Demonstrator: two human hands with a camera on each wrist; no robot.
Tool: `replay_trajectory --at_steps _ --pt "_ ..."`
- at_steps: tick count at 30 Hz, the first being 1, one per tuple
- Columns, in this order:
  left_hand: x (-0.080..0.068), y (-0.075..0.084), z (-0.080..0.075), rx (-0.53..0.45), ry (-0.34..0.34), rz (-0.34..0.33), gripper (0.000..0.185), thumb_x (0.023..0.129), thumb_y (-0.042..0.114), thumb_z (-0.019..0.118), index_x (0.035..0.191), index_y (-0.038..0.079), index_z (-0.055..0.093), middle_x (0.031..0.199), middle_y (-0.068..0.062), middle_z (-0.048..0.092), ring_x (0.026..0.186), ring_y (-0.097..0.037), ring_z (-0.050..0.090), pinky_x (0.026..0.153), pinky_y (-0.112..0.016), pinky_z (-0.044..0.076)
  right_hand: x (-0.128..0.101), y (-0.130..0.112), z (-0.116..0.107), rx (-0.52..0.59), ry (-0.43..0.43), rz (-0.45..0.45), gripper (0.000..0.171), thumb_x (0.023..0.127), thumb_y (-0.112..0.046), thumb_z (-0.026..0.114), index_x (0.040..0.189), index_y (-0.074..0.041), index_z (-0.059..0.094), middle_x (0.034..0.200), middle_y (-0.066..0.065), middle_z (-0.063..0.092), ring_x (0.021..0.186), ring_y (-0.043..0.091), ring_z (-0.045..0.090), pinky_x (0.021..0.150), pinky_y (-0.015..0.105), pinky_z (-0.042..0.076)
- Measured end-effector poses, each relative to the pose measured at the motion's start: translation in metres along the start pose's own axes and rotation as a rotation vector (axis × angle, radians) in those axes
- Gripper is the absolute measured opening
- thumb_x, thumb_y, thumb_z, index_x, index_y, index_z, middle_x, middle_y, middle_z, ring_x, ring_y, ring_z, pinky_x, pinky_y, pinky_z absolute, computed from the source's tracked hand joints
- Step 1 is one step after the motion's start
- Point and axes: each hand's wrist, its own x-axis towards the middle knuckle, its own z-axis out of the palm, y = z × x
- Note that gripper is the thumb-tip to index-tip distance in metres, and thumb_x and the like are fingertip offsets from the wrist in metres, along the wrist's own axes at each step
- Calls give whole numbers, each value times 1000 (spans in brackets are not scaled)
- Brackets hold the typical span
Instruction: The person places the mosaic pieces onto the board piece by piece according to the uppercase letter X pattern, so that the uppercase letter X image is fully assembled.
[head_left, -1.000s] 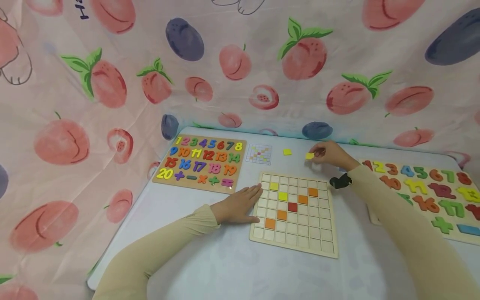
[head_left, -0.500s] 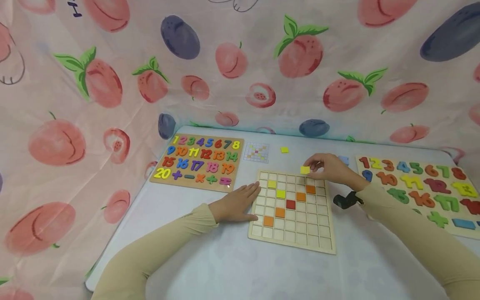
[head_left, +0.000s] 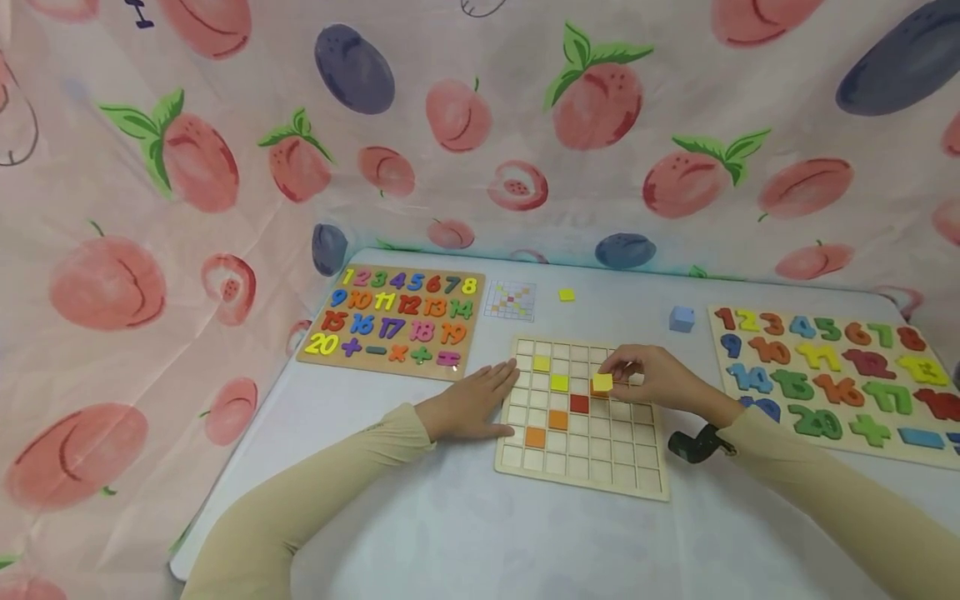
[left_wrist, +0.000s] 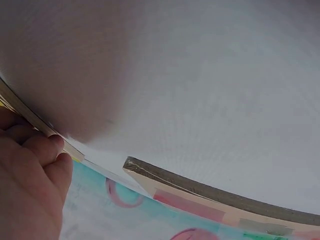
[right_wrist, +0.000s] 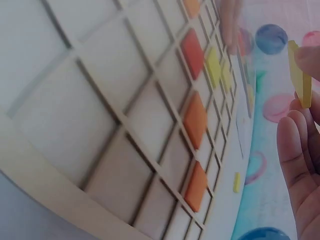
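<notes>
- While the fruit-print cloth (head_left: 465,125) fills the whole upper part of the head view, the white tabletop (head_left: 465,533) takes up the lower part and carries everything else.
- Two number boards lie on it: one at centre left (head_left: 393,321) and a bigger-looking one at the right edge (head_left: 832,375), both untouched.
- The wooden grid board (head_left: 585,479) sits at bottom centre, with two yellow, two visible orange and one red tile already in its cells.
- The left hand (head_left: 468,404) rests flat, fingers straight, against the board's left edge, steadying it; the left wrist view shows the fingertips at that edge.
- The right hand (head_left: 652,379), which a second ago was picking up near the top of the tabletop, has come down over the board's upper right cells.
- Its fingers pinch a yellow tile (head_left: 602,382), now hovering just above the grid, right of the red tile; the right wrist view shows the tile on edge between the fingertips, not yet seated.
- That shift suggests pickup is done and placement into a cell is at hand.
- A pattern card (head_left: 510,300), a blue cube (head_left: 681,318) and a spare yellow tile (head_left: 566,294) lie beyond the board.
</notes>
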Motion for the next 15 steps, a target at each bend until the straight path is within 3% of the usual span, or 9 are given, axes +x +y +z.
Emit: replay_trajectory --at_steps 15 --pt "0 -1 1 -11 7 -4 93 89 65 41 152 7 5 160 -9 -1 148 -21 4 121 -33 10 -18 12 28 3 -82 35 24 71 -13 80 92 -9 68 80 -2 63 71 7 54 62 18 50"
